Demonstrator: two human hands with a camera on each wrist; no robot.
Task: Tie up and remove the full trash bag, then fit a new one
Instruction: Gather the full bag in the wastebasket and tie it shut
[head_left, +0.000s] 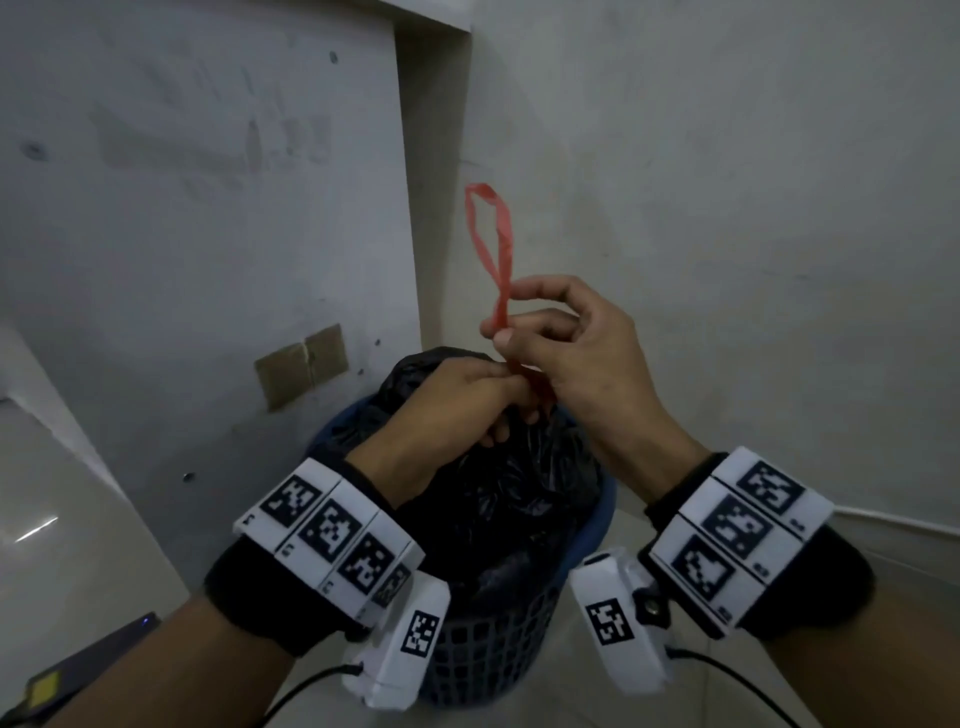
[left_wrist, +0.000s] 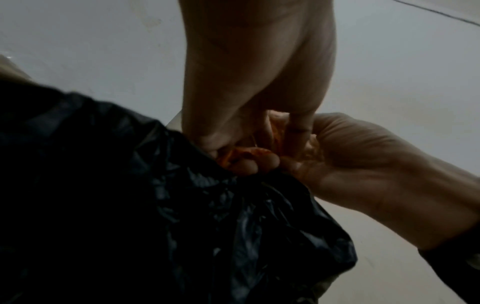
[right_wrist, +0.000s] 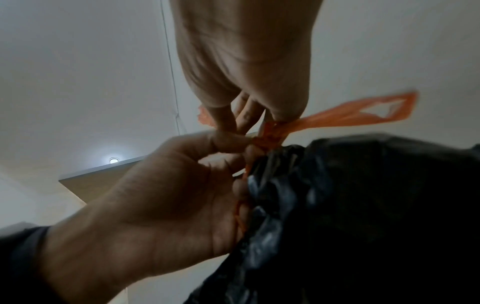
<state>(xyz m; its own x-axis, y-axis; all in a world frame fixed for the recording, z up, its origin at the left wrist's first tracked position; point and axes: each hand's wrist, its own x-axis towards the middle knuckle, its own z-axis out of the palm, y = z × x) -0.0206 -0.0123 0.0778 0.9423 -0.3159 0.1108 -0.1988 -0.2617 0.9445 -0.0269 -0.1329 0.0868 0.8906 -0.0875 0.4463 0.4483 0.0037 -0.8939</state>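
Note:
A full black trash bag (head_left: 519, 488) sits in a blue mesh bin (head_left: 498, 654) in a wall corner. Its red drawstring (head_left: 501, 244) rises from the gathered neck in a twisted loop. My left hand (head_left: 511, 395) grips the neck, its thumb and forefinger pinching the drawstring (right_wrist: 262, 139) at its base. Just above it, my right hand (head_left: 498, 332) pinches the same drawstring below the loop (right_wrist: 363, 115). In the left wrist view both hands meet over the red drawstring (left_wrist: 244, 153) on top of the crumpled bag (left_wrist: 130, 205).
Grey walls close in behind and to the right of the bin. A brown taped patch (head_left: 301, 364) is on the left wall. A dark device (head_left: 88, 660) lies at the lower left on pale floor tiles (head_left: 78, 519).

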